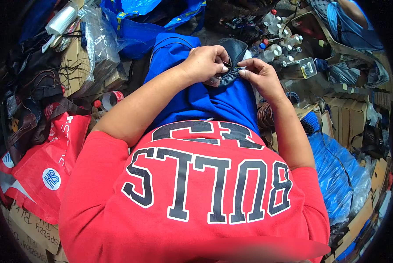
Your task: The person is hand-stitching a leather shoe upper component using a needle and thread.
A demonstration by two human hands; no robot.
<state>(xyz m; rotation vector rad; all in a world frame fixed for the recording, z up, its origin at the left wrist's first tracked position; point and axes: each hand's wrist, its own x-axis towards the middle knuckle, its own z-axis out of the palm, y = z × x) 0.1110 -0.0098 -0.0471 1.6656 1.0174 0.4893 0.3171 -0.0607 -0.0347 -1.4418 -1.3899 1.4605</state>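
A black leather shoe upper (234,49) with a puckered, gathered edge rests at my knees, over my blue trousers (192,103). My left hand (207,64) bends over its left side, thumb and fingers pinched together at the leather. On the other side, my right hand (261,78) has its thumb and index finger brought together close to the gathered edge. A thin pale strand or needle seems to run between the fingertips, too fine to make out. Some white surface shows beside the upper, partly covered by it and by my right hand.
Several small capped bottles (273,50) and a clear squarish bottle (307,68) stand at the far right. Ahead is a blue bag (150,19). Red bags (51,158) lie on the left, blue plastic sheeting (330,175) on the right. A tape roll (110,100) sits near my left arm.
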